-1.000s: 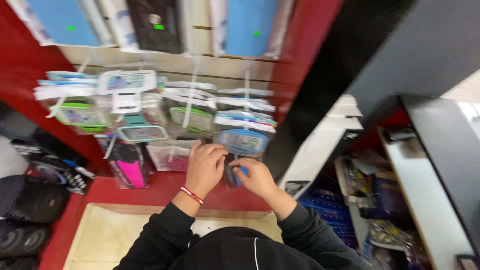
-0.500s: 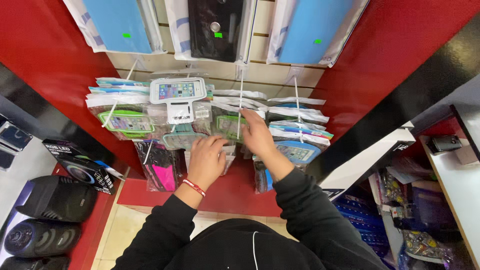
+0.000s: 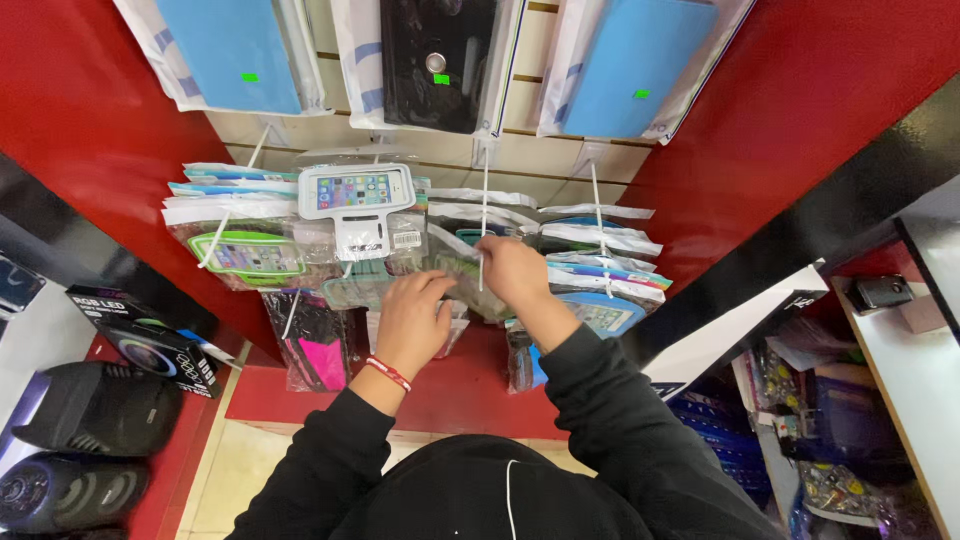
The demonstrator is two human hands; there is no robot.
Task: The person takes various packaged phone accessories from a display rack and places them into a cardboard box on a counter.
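At centre, right hand (image 3: 510,270) grips a clear plastic packet (image 3: 462,275) hanging on a white wall hook (image 3: 483,215); left hand (image 3: 412,318), fingers curled, holds its lower edge. Green phone armband packets (image 3: 240,255) hang beside, against the red wall (image 3: 90,120).

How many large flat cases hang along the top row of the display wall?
3: a blue case at left, a black case in the middle, a blue case at right. More may hang above frame.

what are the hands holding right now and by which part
Both hands are on one clear-bagged phone armband pack hanging on the middle hook: the right hand pinches its top edge by the hook, the left hand grips its lower left side.
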